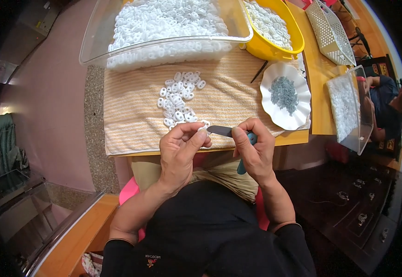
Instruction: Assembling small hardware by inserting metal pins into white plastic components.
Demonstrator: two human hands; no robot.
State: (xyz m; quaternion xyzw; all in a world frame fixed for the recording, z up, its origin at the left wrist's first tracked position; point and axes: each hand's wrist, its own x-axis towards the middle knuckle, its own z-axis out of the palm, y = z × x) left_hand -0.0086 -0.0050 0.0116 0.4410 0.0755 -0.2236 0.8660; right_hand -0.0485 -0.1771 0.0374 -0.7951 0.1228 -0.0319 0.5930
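Between thumb and fingers, my left hand (181, 150) pinches a small white plastic piece (204, 128), mostly hidden by the fingertips. My right hand (255, 150) is wrapped round the teal handle of a knife (220, 131). Its dark blade points left, with the tip at or very near the held piece; whether they touch I cannot tell. Just beyond my left hand, a loose pile of white oval two-holed pieces (177, 99) lies on a striped towel (131, 108). To the right, a white wavy-edged plate (269, 99) holds many small grey bits.
A clear bin (94, 51) full of white pieces stands at the back, beside a yellow basin (298, 34) with more. A dark thin stick (259, 72) lies near the plate. Farther right are a white perforated basket (329, 37), another clear bin (366, 134) and another person (388, 99).
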